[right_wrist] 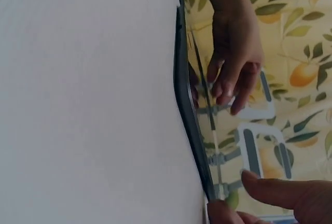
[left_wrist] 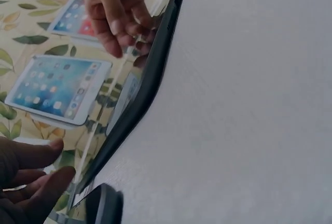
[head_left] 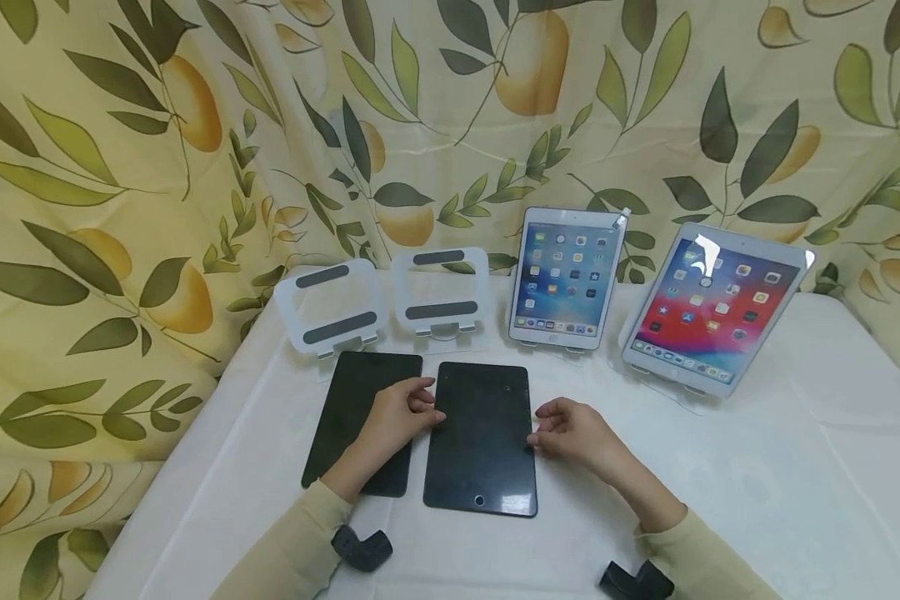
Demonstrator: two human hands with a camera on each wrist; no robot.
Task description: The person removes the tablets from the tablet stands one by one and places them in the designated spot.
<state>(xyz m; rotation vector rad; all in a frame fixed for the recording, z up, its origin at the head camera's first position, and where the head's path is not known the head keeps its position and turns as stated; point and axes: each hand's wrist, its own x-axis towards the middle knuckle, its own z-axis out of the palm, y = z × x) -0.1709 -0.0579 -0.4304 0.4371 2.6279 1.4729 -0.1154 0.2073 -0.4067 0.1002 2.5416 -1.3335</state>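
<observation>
A dark tablet (head_left: 482, 437) lies flat on the white table (head_left: 757, 467), its screen off and its home button toward me. My left hand (head_left: 427, 408) holds its left edge with thumb and fingertips. My right hand (head_left: 540, 433) pinches its right edge. A second dark tablet (head_left: 352, 408) lies just to the left, partly under my left wrist. The left wrist view shows the tablet's edge (left_wrist: 140, 94) against the cloth, with my left hand (left_wrist: 36, 175) near and the right hand (left_wrist: 122, 22) far. In the right wrist view the tablet (right_wrist: 185, 105) runs between both hands.
Two empty white tablet stands (head_left: 330, 308) (head_left: 441, 292) sit behind the dark tablets. To their right, two lit tablets (head_left: 566, 279) (head_left: 712, 308) lean on stands. A leaf-and-fruit patterned curtain (head_left: 120, 208) hangs behind and to the left of the table.
</observation>
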